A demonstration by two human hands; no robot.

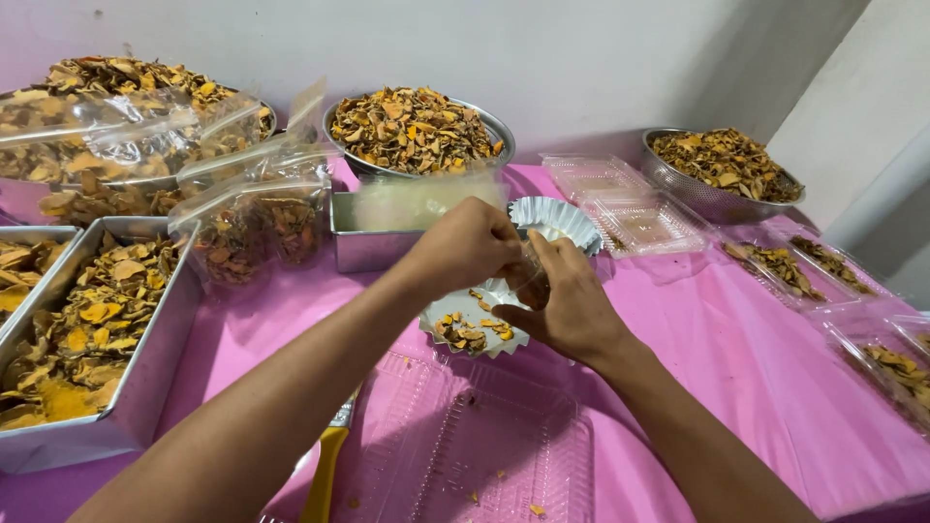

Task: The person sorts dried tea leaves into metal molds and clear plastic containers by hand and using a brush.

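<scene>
My left hand and my right hand meet over a white fluted paper cup that holds a few dried orange-brown slices. The fingers of both hands pinch together at something small and clear between them; what it is cannot be made out. A second white fluted cup stands just behind my hands. An open clear plastic clamshell box lies on the pink tablecloth below my forearms.
Metal bowls and trays of dried slices stand at the back and left, with filled plastic bags. Clear boxes, some filled, lie at right. A yellow-handled tool lies near my left arm.
</scene>
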